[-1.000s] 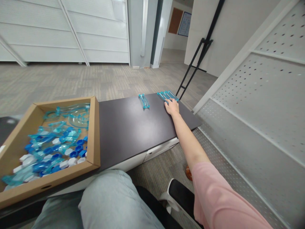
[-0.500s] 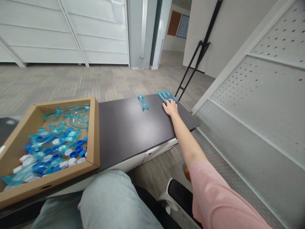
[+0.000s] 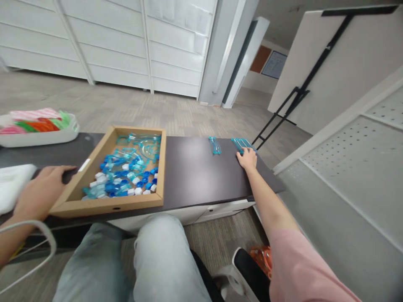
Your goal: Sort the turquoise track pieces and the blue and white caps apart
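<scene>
Several clear blue plastic pieces (image 3: 239, 144) lie side by side in a row near the far right end of the dark table. My right hand (image 3: 247, 158) rests at the near end of that row, fingers spread and fingertips on or beside the pieces. To its left lies a separate clear blue piece (image 3: 215, 145). At the left, my left hand (image 3: 42, 191) lies low over the table just outside the cardboard box (image 3: 161, 167), fingers stretched toward its side; a dark patch beneath the fingertips is unclear. Blue and white hexagonal parts (image 3: 135, 181) and clear blue parts fill much of the box.
A white basket (image 3: 40, 138) with colourful items stands at the back left. Near my left arm are a white object (image 3: 14, 184) and a white curved tube (image 3: 47, 235). A black stand (image 3: 285, 113) holds a board beyond the table's right end; a perforated panel (image 3: 352, 167) is at the right.
The view has swung left and pulled back, bringing my left hand, the basket and the white object into sight. My right hand stays at the row of blue pieces.
</scene>
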Motion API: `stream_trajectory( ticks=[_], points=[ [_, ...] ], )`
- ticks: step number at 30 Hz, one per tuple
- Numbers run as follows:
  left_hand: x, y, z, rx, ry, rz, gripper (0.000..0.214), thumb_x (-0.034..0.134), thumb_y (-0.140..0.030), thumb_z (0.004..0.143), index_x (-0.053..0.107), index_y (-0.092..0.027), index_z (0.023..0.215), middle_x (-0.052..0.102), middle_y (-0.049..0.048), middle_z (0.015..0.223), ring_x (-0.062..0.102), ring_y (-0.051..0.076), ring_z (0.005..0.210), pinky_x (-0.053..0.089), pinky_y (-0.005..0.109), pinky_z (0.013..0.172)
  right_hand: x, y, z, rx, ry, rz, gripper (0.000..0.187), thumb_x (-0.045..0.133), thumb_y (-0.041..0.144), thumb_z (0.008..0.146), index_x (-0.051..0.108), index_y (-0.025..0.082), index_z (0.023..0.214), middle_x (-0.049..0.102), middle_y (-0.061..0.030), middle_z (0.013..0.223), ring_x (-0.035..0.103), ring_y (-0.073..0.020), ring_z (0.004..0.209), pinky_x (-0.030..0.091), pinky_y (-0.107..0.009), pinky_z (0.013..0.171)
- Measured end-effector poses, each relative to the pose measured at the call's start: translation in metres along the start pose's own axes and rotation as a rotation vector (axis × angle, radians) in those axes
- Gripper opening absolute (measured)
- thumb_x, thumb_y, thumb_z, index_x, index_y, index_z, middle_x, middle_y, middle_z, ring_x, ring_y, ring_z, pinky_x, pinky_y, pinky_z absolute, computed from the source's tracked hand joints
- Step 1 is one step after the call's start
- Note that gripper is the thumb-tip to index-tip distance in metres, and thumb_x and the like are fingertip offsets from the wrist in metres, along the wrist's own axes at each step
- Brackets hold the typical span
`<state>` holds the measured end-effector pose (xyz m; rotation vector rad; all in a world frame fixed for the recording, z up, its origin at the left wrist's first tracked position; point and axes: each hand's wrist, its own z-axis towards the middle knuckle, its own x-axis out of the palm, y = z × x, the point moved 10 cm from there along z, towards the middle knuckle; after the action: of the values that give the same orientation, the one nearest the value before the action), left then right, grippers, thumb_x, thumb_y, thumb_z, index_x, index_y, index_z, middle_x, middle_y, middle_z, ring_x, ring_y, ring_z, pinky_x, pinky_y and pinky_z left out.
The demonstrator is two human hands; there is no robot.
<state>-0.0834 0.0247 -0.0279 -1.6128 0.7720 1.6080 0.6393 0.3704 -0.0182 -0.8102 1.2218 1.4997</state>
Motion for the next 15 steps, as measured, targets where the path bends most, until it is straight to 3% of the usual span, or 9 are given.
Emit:
stream_trajectory(
  ticks=[2,4,8,10,12,15],
  points=[
    [0.0,0.004,0.002,-0.008,-0.041,-0.042,0.065,0.041,-0.043,0.109,0.073,-0.02,0.161,0.072,0.0173,0.167,0.076,0.038,0.146,0.062,0.05,0.123,-0.009,0.006,-0.004,-0.011,-0.051,-0.015,0.062,0.054,0.048,0.102,0.075,0.025,0.155,0.061,-0.0323,0.17,0.056,-0.0501,0.15,0.045,-0.069,0.121],
    [-0.002,0.001,0.001,-0.001,-0.039,-0.069,0.062,0.042,-0.042,0.112,0.073,-0.013,0.157,0.071,0.0213,0.167,0.079,0.038,0.138,0.063,0.05,0.12,-0.016,0.019,-0.007,-0.045,-0.089,-0.037,0.063,0.053,0.047,0.099,0.075,0.026,0.154,0.058,-0.0341,0.171,0.052,-0.0524,0.153,0.041,-0.072,0.123],
    [-0.014,-0.01,-0.006,0.015,-0.057,-0.099,0.06,0.042,-0.038,0.116,0.072,-0.007,0.157,0.07,0.0238,0.166,0.077,0.036,0.137,0.06,0.047,0.123,-0.027,0.079,-0.01,-0.128,-0.13,-0.017,0.062,0.052,0.048,0.103,0.075,0.022,0.154,0.058,-0.0376,0.17,0.051,-0.0537,0.154,0.038,-0.073,0.122],
    [-0.017,-0.014,-0.008,0.029,-0.064,-0.112,0.059,0.043,-0.037,0.116,0.072,-0.006,0.158,0.07,0.0236,0.165,0.076,0.036,0.138,0.059,0.049,0.124,-0.026,0.132,-0.014,-0.218,-0.094,0.029,0.06,0.054,0.045,0.107,0.073,0.019,0.156,0.063,-0.037,0.165,0.056,-0.0508,0.151,0.04,-0.069,0.123],
    [-0.018,-0.016,-0.009,0.033,-0.067,-0.124,0.058,0.044,-0.037,0.116,0.073,-0.007,0.157,0.07,0.0233,0.165,0.075,0.038,0.139,0.059,0.05,0.124,-0.018,0.201,-0.027,-0.388,0.007,0.096,0.052,0.057,0.04,0.108,0.074,0.02,0.154,0.074,-0.0289,0.153,0.065,-0.044,0.14,0.041,-0.063,0.124],
    [-0.016,-0.014,-0.008,0.018,-0.086,-0.13,0.056,0.046,-0.037,0.115,0.075,-0.01,0.155,0.071,0.0219,0.162,0.074,0.039,0.141,0.057,0.049,0.124,-0.005,0.314,-0.073,-0.718,0.172,0.181,0.039,0.062,0.037,0.112,0.079,0.023,0.145,0.081,-0.0183,0.138,0.074,-0.0356,0.124,0.044,-0.054,0.122]
  ],
)
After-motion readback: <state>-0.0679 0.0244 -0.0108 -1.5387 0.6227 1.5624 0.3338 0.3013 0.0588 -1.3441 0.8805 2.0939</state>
